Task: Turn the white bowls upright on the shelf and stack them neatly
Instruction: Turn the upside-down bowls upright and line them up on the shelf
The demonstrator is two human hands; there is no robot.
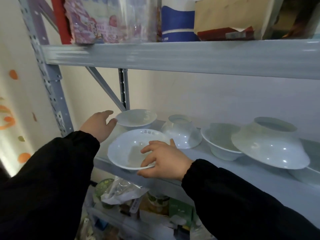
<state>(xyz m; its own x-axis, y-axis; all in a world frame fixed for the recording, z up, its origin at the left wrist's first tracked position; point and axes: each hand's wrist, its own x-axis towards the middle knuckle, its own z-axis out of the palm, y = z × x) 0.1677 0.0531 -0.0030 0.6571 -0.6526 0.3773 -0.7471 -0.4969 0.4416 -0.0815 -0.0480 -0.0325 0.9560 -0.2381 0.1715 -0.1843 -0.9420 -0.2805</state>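
Head view: our right hand [166,160] pinches the rim of an upright white bowl [128,149] at the front of the shelf [195,153]; our left hand [98,126], fingers relaxed, perhaps touches the rear bowl [136,118]. Likely slick, rigid, brittle: we favour rim grips.

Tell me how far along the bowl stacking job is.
Roughly midway. Done: the back-left bowl and the middle bowl stand upright on the shelf. In hand: the right hand grips the front bowl, upright, by its rim; the left hand reaches by the back-left bowl. Left: the small bowl and the large bowl are upside down, and no neat stack shows yet.
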